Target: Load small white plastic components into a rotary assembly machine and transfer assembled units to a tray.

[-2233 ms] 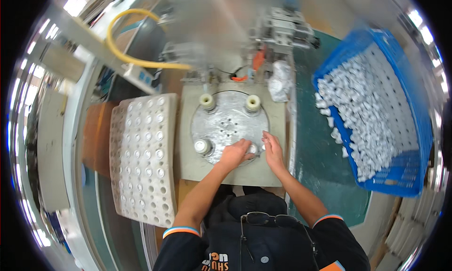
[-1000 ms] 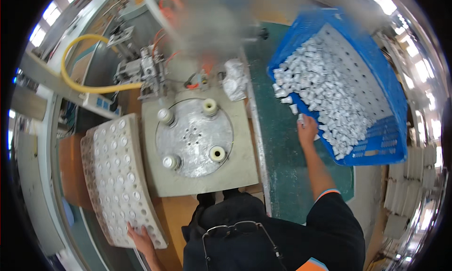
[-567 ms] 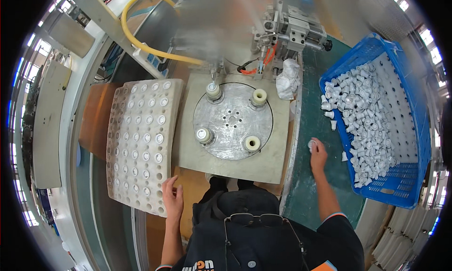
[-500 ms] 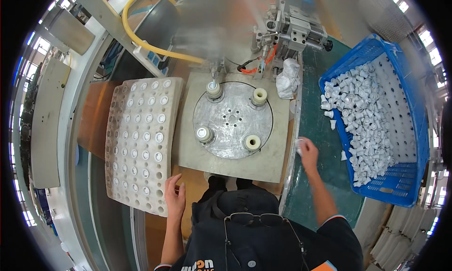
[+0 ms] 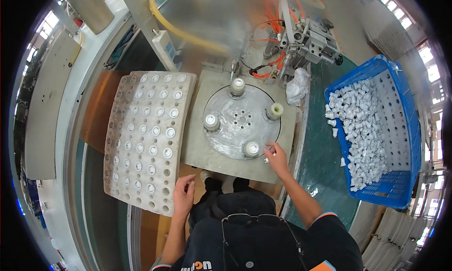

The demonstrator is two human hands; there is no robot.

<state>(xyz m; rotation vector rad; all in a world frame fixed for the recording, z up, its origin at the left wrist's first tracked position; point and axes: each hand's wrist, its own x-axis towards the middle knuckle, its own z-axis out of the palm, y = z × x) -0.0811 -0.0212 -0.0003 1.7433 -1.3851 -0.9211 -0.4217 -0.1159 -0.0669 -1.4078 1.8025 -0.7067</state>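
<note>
A round metal turntable (image 5: 226,141) carries several pale ring-shaped holders. A white cup-shaped plastic part (image 5: 252,148) sits in the front right holder. Just right of it is my right hand (image 5: 278,159), thumb and fingertips drawn together, with a small white plastic part (image 5: 266,160) partly showing at them. White-topped parts also sit in the left holder (image 5: 211,122) and the back holder (image 5: 238,85); the right holder (image 5: 275,111) has an open hole. My left hand (image 5: 183,194) hovers by the pale tray's near right corner, fingers loosely bent and apart, holding nothing.
The pale tray (image 5: 172,179) at left has rows of round holes, many filled with white discs. At right, a blue basket (image 5: 409,172) holds a heap of white parts (image 5: 362,130). A nozzle (image 5: 233,69), yellow hose (image 5: 162,19) and metal mechanism (image 5: 310,40) stand behind the turntable.
My right hand has moved left from the green table to the turntable. The front right holder, uncovered before, now has a white part in it. The whole view has shifted slightly.
</note>
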